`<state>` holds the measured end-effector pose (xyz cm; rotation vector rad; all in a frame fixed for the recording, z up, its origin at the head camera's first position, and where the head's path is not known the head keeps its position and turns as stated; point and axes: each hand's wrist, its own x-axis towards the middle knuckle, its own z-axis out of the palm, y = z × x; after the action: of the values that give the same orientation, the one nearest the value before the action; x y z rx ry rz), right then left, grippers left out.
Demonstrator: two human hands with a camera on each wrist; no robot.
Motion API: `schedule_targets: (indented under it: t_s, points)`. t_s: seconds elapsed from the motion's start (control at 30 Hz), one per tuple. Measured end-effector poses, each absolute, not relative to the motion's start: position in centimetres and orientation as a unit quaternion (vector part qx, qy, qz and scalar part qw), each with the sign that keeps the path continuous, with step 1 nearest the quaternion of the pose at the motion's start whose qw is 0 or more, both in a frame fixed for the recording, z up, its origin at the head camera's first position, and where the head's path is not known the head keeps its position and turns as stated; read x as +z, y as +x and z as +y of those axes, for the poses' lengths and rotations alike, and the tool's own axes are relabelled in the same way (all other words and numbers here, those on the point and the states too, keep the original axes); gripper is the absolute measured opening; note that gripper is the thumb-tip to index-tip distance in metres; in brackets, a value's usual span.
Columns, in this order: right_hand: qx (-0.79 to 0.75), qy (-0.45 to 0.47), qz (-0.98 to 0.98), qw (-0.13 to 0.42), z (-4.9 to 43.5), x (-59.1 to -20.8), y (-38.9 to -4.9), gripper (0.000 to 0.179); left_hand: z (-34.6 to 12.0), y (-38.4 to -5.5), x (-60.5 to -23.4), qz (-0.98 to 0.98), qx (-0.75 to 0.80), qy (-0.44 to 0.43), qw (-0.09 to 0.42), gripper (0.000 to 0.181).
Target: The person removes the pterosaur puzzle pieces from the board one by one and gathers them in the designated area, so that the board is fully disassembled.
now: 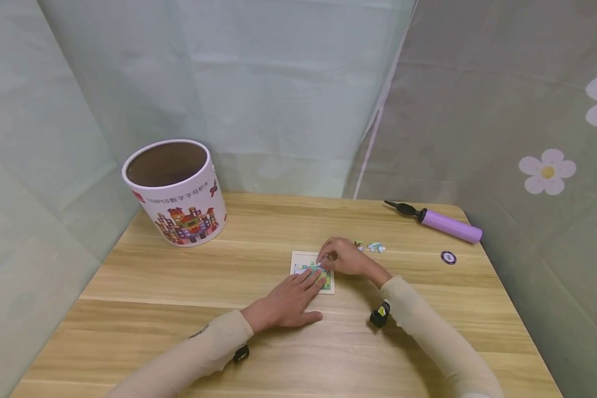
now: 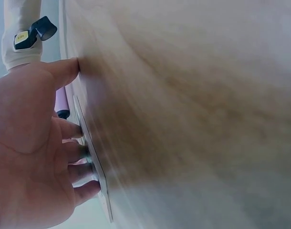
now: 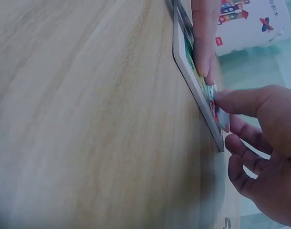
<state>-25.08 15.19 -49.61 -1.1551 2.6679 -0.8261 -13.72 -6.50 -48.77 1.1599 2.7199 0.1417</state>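
Observation:
A small jigsaw puzzle board with a pale rim and a colourful picture lies flat on the wooden table. My left hand rests on its near left part, fingers straight and thumb spread onto the table. At the board's far right side, my right hand pinches a puzzle piece between thumb and finger, tilted against the board's surface. The other right fingers are loosely curled. Fingers cover much of the picture. Loose puzzle pieces lie just right of the right hand, one partly hidden by it.
A large white bucket with printed blocks stands at the back left. Towards the back right lie a purple hand pump with a black nozzle and a round dark token. Curtains hang behind the table and along both sides.

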Motion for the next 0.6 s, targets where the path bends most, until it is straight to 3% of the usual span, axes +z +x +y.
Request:
schedule_targets:
  t_s: [0.6]
  points:
    - [-0.354, -0.315, 0.878, 0.07, 16.1, -48.0, -25.4, 0.008, -6.3, -13.6, -48.8, 0.918, 0.042, 0.385, 0.089, 0.077]
